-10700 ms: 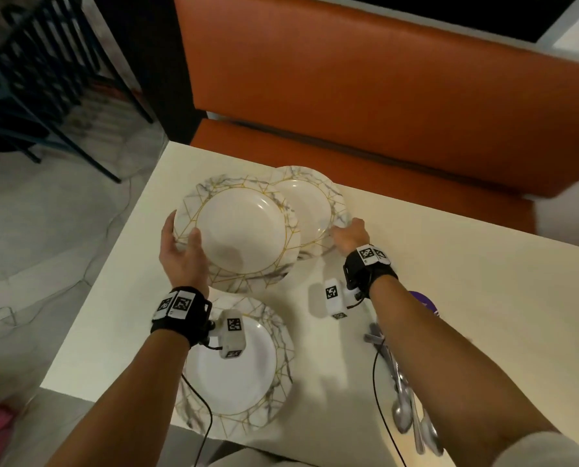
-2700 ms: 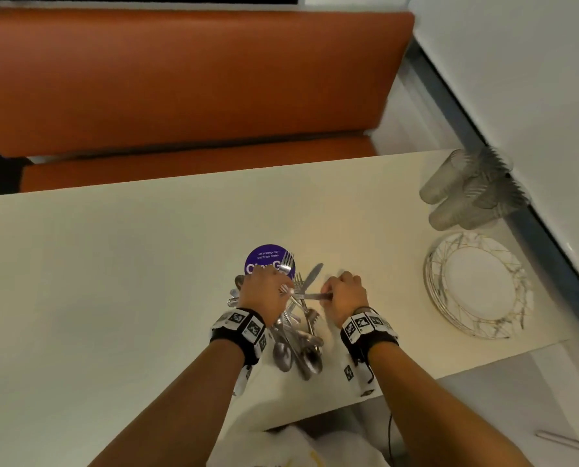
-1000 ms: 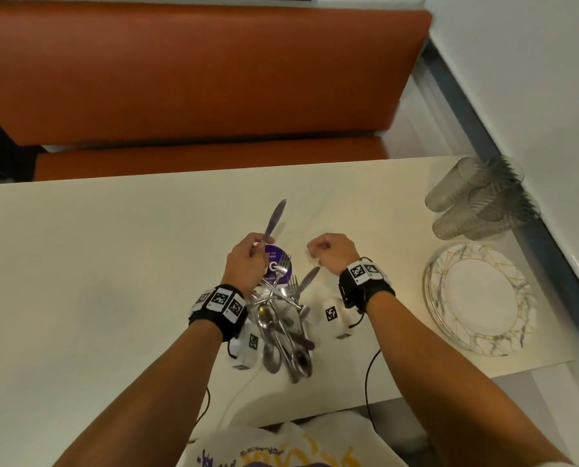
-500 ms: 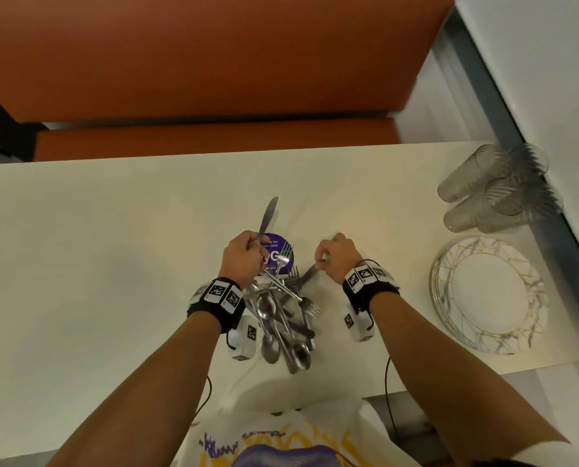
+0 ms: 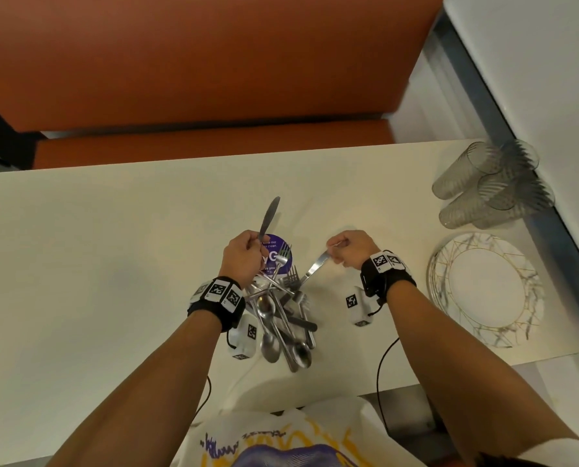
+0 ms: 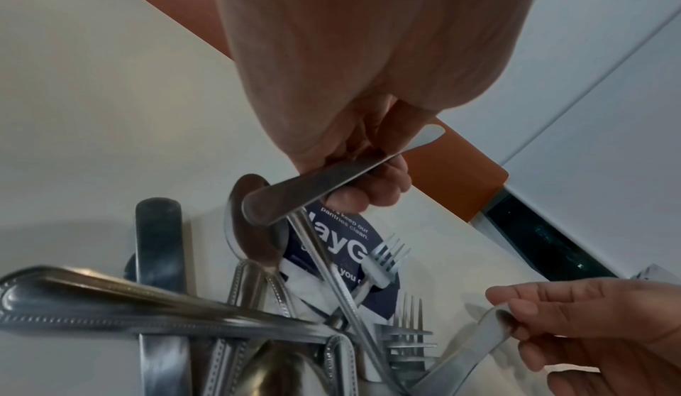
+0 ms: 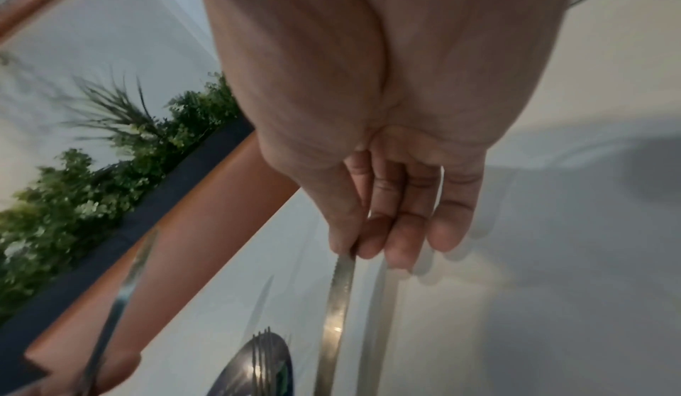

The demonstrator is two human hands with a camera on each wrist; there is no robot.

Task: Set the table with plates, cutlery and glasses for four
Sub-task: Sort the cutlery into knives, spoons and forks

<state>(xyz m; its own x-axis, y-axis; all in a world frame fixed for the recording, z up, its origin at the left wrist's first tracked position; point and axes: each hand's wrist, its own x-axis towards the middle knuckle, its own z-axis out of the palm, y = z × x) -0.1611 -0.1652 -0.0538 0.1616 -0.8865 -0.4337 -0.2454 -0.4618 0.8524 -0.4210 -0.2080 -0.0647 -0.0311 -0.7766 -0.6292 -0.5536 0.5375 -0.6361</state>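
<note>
Cream table (image 5: 113, 264): both hands grip knives, left (image 5: 242, 261) hiding handle, right (image 5: 350, 252) hiding tip.

On the table (image 5: 96, 264) before me, the cutlery pile (image 5: 281, 318) lies centre, partly over a round sticker (image 5: 276, 256). To my far right sits the plate stack (image 5: 487, 288), with the glasses (image 5: 490, 187) behind it. A bench (image 5: 214, 146) runs behind the table.

plate stack (image 5: 534, 318): count unclear; cutlery pile (image 5: 281, 318): left wrist hides part
</note>
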